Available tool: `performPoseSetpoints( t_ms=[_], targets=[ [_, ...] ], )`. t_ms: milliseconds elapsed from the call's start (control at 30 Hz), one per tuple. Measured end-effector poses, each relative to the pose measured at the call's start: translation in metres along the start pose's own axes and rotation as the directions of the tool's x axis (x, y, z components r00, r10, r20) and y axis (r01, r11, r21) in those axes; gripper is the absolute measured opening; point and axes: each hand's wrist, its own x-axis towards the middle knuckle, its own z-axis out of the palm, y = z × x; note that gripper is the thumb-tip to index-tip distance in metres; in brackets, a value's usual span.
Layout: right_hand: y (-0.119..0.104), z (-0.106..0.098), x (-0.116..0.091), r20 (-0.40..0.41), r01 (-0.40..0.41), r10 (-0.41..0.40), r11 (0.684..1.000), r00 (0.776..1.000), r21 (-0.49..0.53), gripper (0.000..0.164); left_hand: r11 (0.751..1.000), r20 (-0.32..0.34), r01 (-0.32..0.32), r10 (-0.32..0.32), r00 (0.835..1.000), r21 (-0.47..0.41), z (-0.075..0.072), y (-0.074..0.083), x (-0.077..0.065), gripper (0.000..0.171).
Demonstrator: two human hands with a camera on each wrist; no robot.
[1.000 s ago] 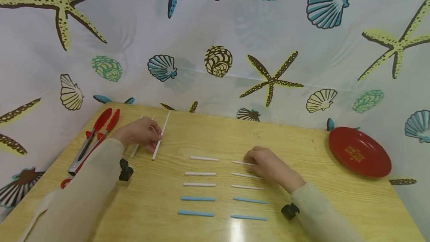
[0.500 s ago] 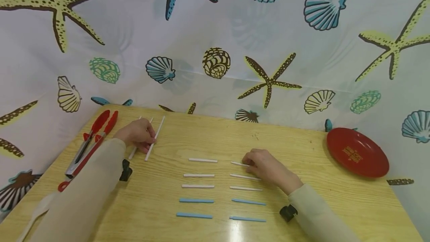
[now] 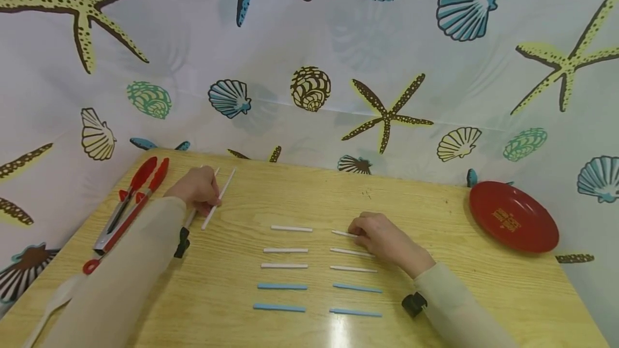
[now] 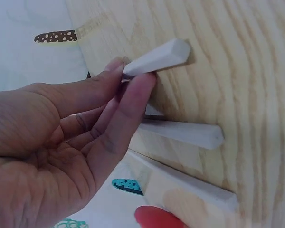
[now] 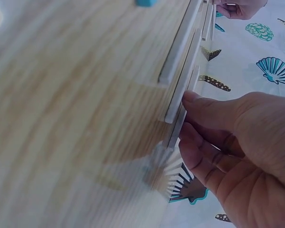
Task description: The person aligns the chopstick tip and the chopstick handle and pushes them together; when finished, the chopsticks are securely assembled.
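At the table's far left, my left hand [image 3: 198, 188] pinches a long white chopstick [image 4: 164, 56] between thumb and fingertips. Two similar white chopsticks [image 4: 194, 134] lie just beside it, partly hidden by the hand in the head view. My right hand [image 3: 379, 232] has its thumb and fingers at the right end of a short white stick [image 3: 343, 233], seeming to pinch it; the fingers cover that end in the head view. Short white sticks [image 3: 285, 250] and short blue sticks [image 3: 282, 286] lie in two columns across the middle of the table.
Red-tipped tongs [image 3: 127, 205] lie by the left edge, with a white spoon [image 3: 60, 294] nearer the front. A red oval plate [image 3: 515, 216] is at the far right. A cloth printed with sea shapes [image 3: 271, 42] hangs behind the wooden table [image 3: 435, 310].
My left hand has shifted slightly left with the long chopstick, bringing it nearer the other two and tilting it more. My right hand stays at the short white stick.
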Motion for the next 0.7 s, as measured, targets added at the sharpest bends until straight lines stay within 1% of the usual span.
performPoseSetpoints(
  t_ms=[67, 100, 133, 200, 267, 333, 400, 500, 533, 633, 700],
  targets=[
    [0.0, 0.0, 0.0, 0.005, -0.003, 0.003, 1.0, 1.0, 0.0, 0.013, 0.997, -0.024, -0.014, 0.016, 1.0, 0.077, 0.0, 0.002, -0.001, 0.019],
    [0.0, 0.0, 0.0, 0.007, -0.004, 0.004, 1.0, 1.0, 0.001, 0.013, 0.99, -0.044, -0.034, 0.04, 0.998, 0.136, 0.0, 0.004, -0.003, 0.023],
    [0.0, 0.0, 0.0, 0.008, -0.005, 0.005, 1.0, 1.0, 0.001, 0.013, 0.978, -0.068, -0.058, 0.073, 0.995, 0.2, 0.0, 0.008, -0.004, 0.026],
    [0.0, 0.0, 0.001, 0.01, -0.013, 0.013, 1.0, 1.0, 0.002, 0.013, 0.946, -0.119, -0.099, 0.142, 0.983, 0.308, 0.002, 0.017, -0.009, 0.031],
    [0.0, -0.001, 0.001, 0.01, -0.024, 0.024, 1.0, 1.0, -0.001, 0.013, 0.907, -0.156, -0.136, 0.213, 0.964, 0.398, 0.007, 0.03, -0.014, 0.032],
    [0.0, -0.001, 0.001, 0.011, -0.034, 0.034, 0.999, 0.999, -0.004, 0.013, 0.891, -0.17, -0.175, 0.266, 0.949, 0.42, 0.015, 0.045, -0.018, 0.029],
    [-0.001, -0.001, 0.001, 0.012, -0.043, 0.044, 0.999, 0.999, -0.007, 0.012, 0.882, -0.156, -0.226, 0.313, 0.937, 0.415, 0.027, 0.059, -0.021, 0.026],
    [-0.002, -0.001, 0.003, 0.017, -0.051, 0.051, 0.999, 0.999, -0.012, 0.009, 0.847, -0.088, -0.33, 0.399, 0.913, 0.417, 0.05, 0.075, -0.022, 0.02],
    [-0.002, -0.001, 0.003, 0.019, -0.052, 0.053, 0.999, 0.998, -0.013, 0.008, 0.828, -0.06, -0.367, 0.43, 0.901, 0.423, 0.058, 0.078, -0.022, 0.019],
    [-0.002, 0.0, 0.004, 0.018, -0.052, 0.053, 0.998, 0.998, -0.023, 0.006, 0.788, 0.02, -0.452, 0.489, 0.872, 0.418, 0.081, 0.087, -0.021, 0.022],
    [-0.002, 0.001, 0.005, 0.01, -0.045, 0.045, 0.998, 0.999, -0.032, 0.004, 0.769, 0.049, -0.491, 0.519, 0.854, 0.41, 0.093, 0.092, -0.02, 0.023]
  ],
)
